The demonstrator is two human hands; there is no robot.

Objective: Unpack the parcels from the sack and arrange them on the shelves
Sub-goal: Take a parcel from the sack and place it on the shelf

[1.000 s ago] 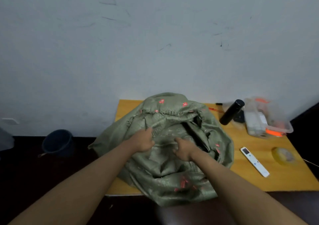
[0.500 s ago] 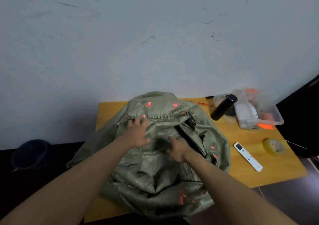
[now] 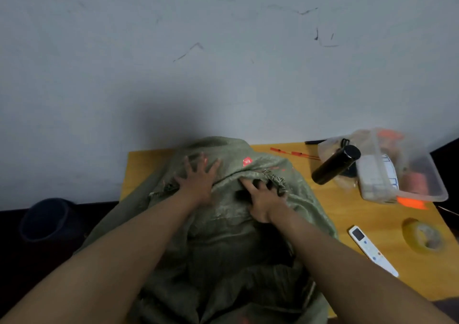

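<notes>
Head view shows the green woven sack (image 3: 223, 236) slumped on the yellow table (image 3: 387, 214), against the pale wall, its frayed mouth turned away from the person. No parcels and no shelves are visible. The sack looks soft and crinkly, likely slippery plastic weave, so it should fold and sag rather than hold shape; bulges suggest a fair load inside, though the weight is a guess. The best hold is probably the hemmed rim of the mouth, one hand each side, so the opening can be pulled wide.

The left hand (image 3: 198, 182) lies flat with fingers spread, pressing the upper flap down. The right hand (image 3: 263, 199) reaches in at the dark opening, fingers bent and hooked under the rim; it seems to grip the edge of the cloth. Both forearms stretch forward, the hands near each other but apart.

To the right stand a black bottle (image 3: 335, 165), a clear plastic box (image 3: 422, 189), a white remote (image 3: 372, 250) and a tape roll (image 3: 423, 235).
</notes>
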